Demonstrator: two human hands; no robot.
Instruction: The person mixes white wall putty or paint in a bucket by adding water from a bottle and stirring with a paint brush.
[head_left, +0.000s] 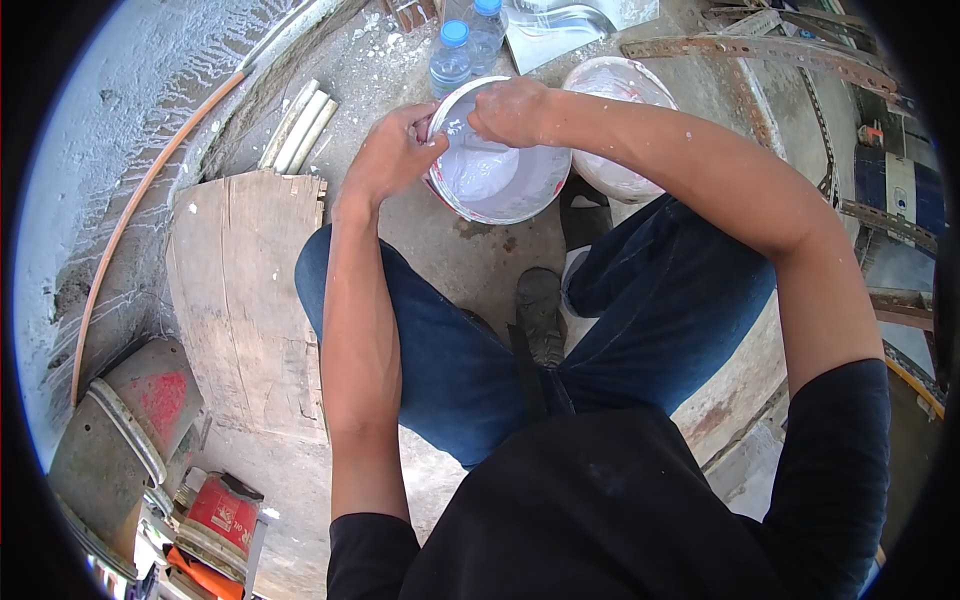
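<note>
A white bucket (525, 190) with whitish liquid in it stands on the concrete floor in front of my feet. My left hand (393, 150) grips its left rim, with the thumb over the edge. Over the bucket's upper part is my right hand (508, 112), closed in a fist; what it holds is mostly hidden, though something pale shows below it. A second white bucket (620, 180), smeared with white, is just to the right, partly behind my right forearm.
Two plastic bottles with blue caps (454, 35) stand beyond the bucket, near a shiny sheet (570, 28). White sticks (300, 130) and a wooden board (245, 290) lie left. Rusty metal bars (770, 50) are at upper right, a red container (222, 512) at lower left.
</note>
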